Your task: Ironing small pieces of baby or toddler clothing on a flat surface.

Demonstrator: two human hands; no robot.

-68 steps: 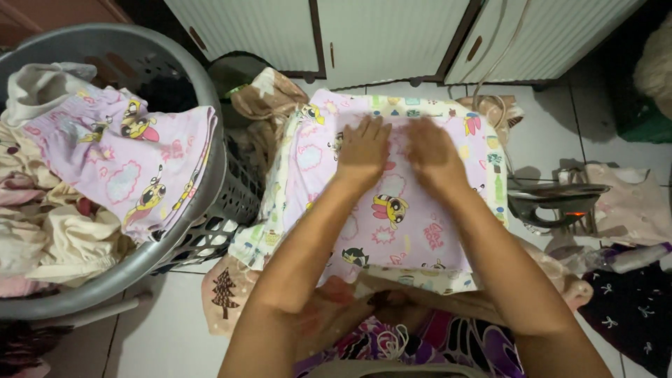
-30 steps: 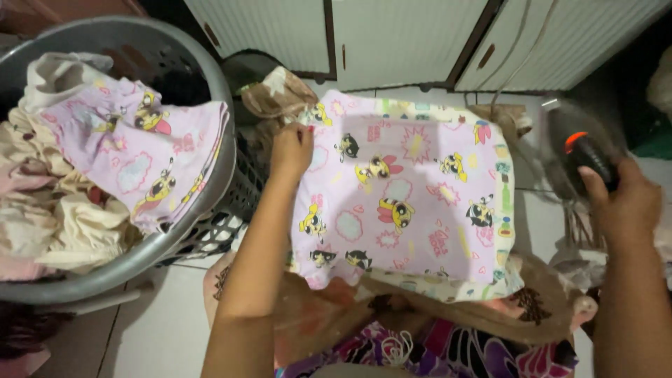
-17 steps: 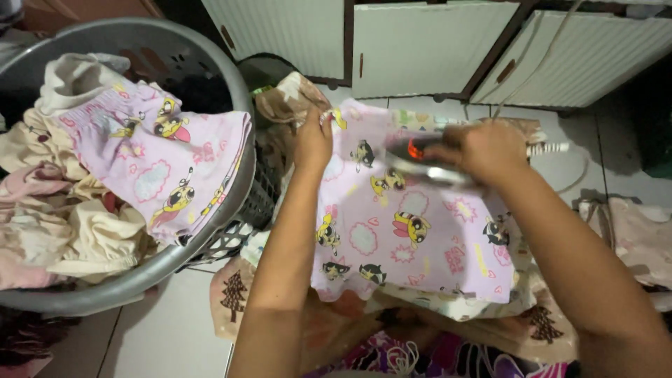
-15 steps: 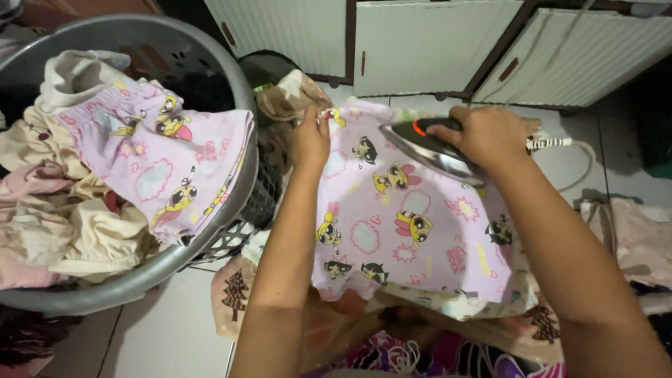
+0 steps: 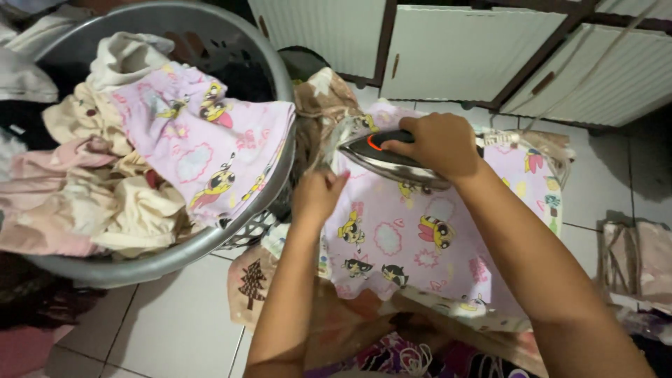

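A pink cartoon-print garment (image 5: 413,238) lies flat on a pile of cloths on the floor. My right hand (image 5: 437,143) grips the black handle of a clothes iron (image 5: 381,155), whose soleplate rests on the garment's far left part. A small red light glows on the iron. My left hand (image 5: 318,196) pinches the garment's left edge, just below the iron's tip.
A round grey laundry basket (image 5: 231,231) full of clothes stands at the left, with a matching pink garment (image 5: 210,150) draped over its rim. White cabinet doors (image 5: 462,49) line the back. More clothes (image 5: 633,255) lie on the tiled floor at the right.
My right hand fetched the iron from the right and has slid it left across the garment. My left hand moved down along the left edge.
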